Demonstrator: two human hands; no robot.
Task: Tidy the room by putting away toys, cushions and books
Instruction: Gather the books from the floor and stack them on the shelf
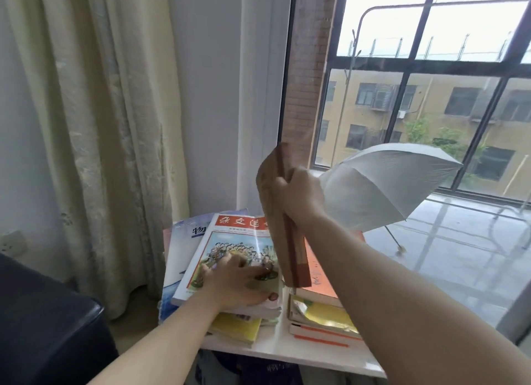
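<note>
A pale curtain [100, 125] hangs left of a big window [431, 97], and below it a white ledge [275, 347] carries two piles of books side by side, with an open grey umbrella [382, 183] lying further right on the sill.

The right hand [301, 195] is closed round a brown book [275, 212], fingers wrapped over its spine edge. It holds the book upright in the air above the right pile, whose top is an orange book [319, 281].

The left hand [238, 281] lies spread on the cartoon-covered magazine [230, 241] topping the left pile, fingers flat on the cover and thumb against the front edge. It seems to be steadying the pile rather than lifting anything.

The brown book looks thin and light, probably a paperback that would flex if held by a corner. A hold near the middle of the spine, as now, should keep it stiff enough to lower flat. The glossy magazine cover looks slippery, and both piles are uneven, so a book set down off-centre could slide.
</note>
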